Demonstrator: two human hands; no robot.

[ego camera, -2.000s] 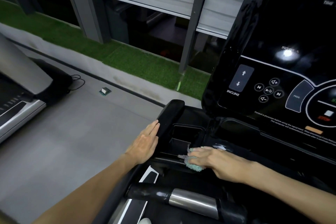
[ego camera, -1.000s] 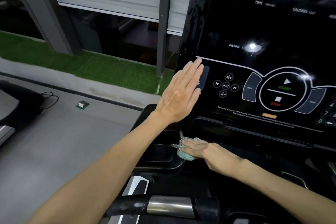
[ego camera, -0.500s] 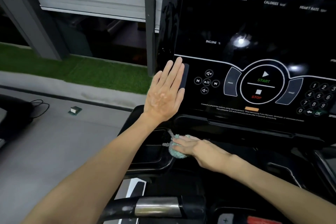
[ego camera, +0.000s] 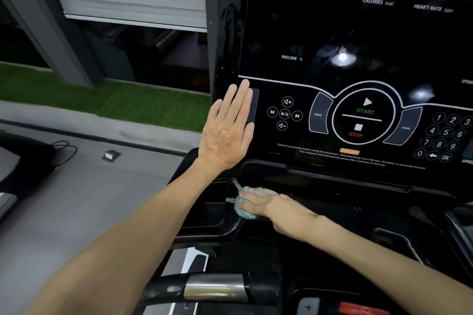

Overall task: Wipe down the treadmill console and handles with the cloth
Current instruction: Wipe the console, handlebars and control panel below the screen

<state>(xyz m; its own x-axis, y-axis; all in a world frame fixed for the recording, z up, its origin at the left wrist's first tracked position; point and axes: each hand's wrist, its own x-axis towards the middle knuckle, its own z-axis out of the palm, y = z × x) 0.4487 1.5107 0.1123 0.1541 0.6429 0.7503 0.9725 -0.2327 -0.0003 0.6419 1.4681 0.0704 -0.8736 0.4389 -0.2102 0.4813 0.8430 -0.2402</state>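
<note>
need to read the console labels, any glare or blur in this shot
Head view: two light reflections glare on the glossy console, near INCLINE and right of START; main labels legible. Head view edges bow from the wide lens; the cloth looks soft.

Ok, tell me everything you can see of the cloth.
The cloth is a small bunched wad, teal and fuzzy like microfibre, with a grey-and-white woven strip sticking out on its left. It sits on the glossy black ledge below the console, just right of a recessed pocket. The right hand lies flat over it with the fingers pressing down, so most of it is hidden.
</note>
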